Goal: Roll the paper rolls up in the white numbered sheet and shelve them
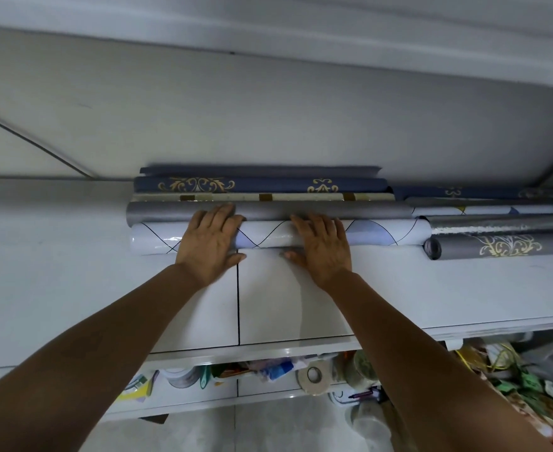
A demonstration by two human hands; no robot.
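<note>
Left hand and right hand lay flat, fingers straight, pressing the white roll; grey roll lay just beyond them.

You face a glossy white shelf with a thin black seam running front to back across it. Behind the shelf rises a plain pale wall. Below the shelf, a lower ledge holds a tape roll and coloured clutter. Under that ledge lie pale floor tiles.
</note>
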